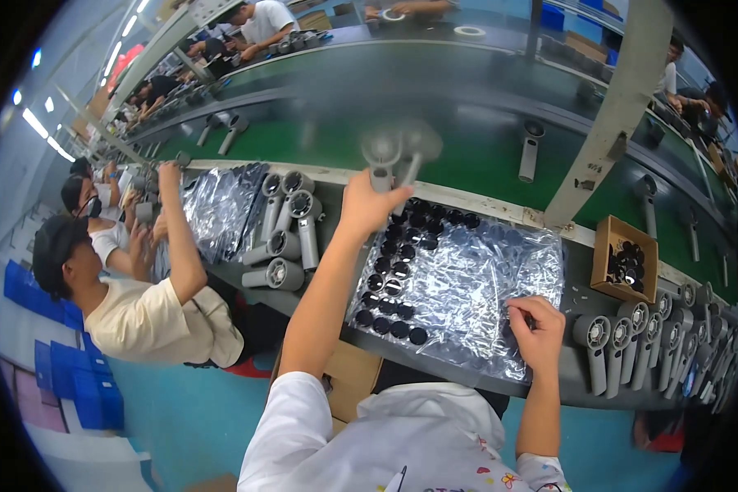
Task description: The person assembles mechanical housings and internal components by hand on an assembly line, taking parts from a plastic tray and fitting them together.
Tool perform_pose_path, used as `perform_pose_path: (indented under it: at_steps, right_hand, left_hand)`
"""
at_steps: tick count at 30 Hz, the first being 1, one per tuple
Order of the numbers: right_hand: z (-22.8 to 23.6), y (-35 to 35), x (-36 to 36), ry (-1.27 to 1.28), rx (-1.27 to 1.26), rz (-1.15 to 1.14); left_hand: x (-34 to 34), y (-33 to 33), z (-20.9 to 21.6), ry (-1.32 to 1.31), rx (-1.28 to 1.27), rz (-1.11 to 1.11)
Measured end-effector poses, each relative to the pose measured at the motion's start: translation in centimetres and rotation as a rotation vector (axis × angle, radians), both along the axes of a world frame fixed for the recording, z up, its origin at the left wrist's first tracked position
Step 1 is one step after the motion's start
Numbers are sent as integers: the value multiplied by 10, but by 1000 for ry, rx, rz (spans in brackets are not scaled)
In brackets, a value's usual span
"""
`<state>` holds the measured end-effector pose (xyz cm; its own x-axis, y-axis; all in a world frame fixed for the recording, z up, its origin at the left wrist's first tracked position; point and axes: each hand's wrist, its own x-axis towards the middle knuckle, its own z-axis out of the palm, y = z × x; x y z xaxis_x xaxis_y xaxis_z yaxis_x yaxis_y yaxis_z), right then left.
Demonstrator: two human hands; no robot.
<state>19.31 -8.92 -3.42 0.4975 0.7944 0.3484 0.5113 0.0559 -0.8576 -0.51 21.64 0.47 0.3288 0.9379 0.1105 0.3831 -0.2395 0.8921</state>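
Observation:
My left hand (367, 203) reaches forward to the near edge of the green conveyor belt. It is closed around the handles of what look like two grey handheld fans (382, 150), whose heads are smeared by motion. My right hand (538, 330) is over the right side of a clear plastic-covered tray (459, 283), its fingers curled together. A dark bit shows by its fingertips, but I cannot make out what they hold. Several round black caps (398, 330) lie along the tray's left and upper side.
Several grey fans (599, 353) stand crowded at right, below a cardboard box (605, 275) of black parts. More fans (305, 215) lie left of the tray. A pale post (603, 123) rises beside the belt (476, 152). A co-worker (152, 320) sits at left.

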Motion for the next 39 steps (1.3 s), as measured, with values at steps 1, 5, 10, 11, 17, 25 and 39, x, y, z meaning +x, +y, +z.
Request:
perform_pose_path:
  at_steps: [1, 5, 10, 11, 17, 25, 39]
  right_hand:
    - [-2, -1, -1, 1, -3, 16]
    - [-11, -5, 0, 90, -19, 5]
    - [-19, -17, 10, 105, 46, -65]
    - [-11, -14, 9, -15, 67, -76]
    - [29, -45, -12, 148, 137, 399]
    - [15, -111, -50, 281, 44, 366]
    - [29, -211, -10, 172, 99, -26]
  left_hand:
    - [-15, -18, 4, 38, -10, 7]
    - [-61, -98, 18, -51, -4, 62]
    - [-77, -178, -1, -121, -186, -132]
    - [-75, -195, 2, -153, -229, -112]
    - [-38, -256, -14, -372, -468, 7]
    - [37, -280, -37, -684, -481, -314]
    - [49, -297, -44, -650, -563, -501]
